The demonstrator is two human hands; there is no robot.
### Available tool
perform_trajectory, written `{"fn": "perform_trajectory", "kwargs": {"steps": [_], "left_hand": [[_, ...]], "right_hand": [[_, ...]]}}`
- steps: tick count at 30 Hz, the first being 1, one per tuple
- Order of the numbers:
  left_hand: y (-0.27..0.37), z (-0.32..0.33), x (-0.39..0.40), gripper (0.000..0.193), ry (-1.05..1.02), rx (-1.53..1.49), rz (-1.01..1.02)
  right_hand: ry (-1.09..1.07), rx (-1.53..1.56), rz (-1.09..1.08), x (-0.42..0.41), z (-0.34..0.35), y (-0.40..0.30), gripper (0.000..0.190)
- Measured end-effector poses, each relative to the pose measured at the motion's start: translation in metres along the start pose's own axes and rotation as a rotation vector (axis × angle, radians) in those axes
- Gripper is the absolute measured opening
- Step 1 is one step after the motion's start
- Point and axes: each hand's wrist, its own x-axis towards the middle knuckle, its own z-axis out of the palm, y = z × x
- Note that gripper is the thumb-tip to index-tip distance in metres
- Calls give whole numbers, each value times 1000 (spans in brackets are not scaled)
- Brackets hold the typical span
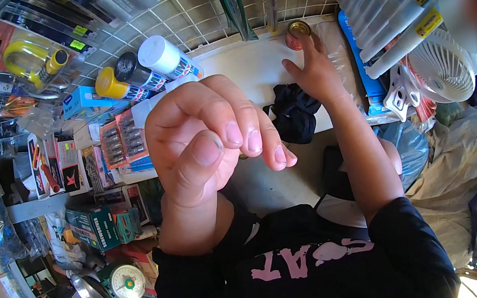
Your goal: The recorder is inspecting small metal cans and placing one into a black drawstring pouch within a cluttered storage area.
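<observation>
My left hand [205, 140] is raised close to the camera, fingers curled and thumb near the index finger, with nothing seen in it. Farther off, my right hand [316, 65] reaches over the white tabletop [235, 62], its fingertips at a small red can with a gold-coloured rim [298, 31]. Whether the fingers touch the can cannot be told. A crumpled black cloth item [295, 113] lies at the table's near edge, below my right hand. Spray cans with yellow [110, 82], black [133, 67] and white [158, 52] caps are beyond my left hand.
A wire grid [200, 8] rises behind the table. Packaged drill bits [122, 138] and boxes crowd the left, above a dial scale [127, 282] and grey pipe fittings. At right are long clear tubes [399, 21], a white fan [441, 65] and a tan cover [456, 168].
</observation>
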Motion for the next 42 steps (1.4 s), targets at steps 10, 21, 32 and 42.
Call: {"fn": "perform_trajectory", "kwargs": {"steps": [10, 21, 32, 42], "left_hand": [[-15, -17, 4, 27, 162, -152, -3], [-25, -29, 9, 31, 105, -319, -91], [-28, -41, 15, 31, 62, -328, -126], [-23, -41, 15, 28, -8, -382, -156]], "right_hand": [[42, 85, 54, 15, 7, 10, 83], [66, 162, 111, 30, 19, 13, 86], [118, 163, 110, 42, 30, 28, 88], [183, 101, 61, 45, 40, 35, 82]]}}
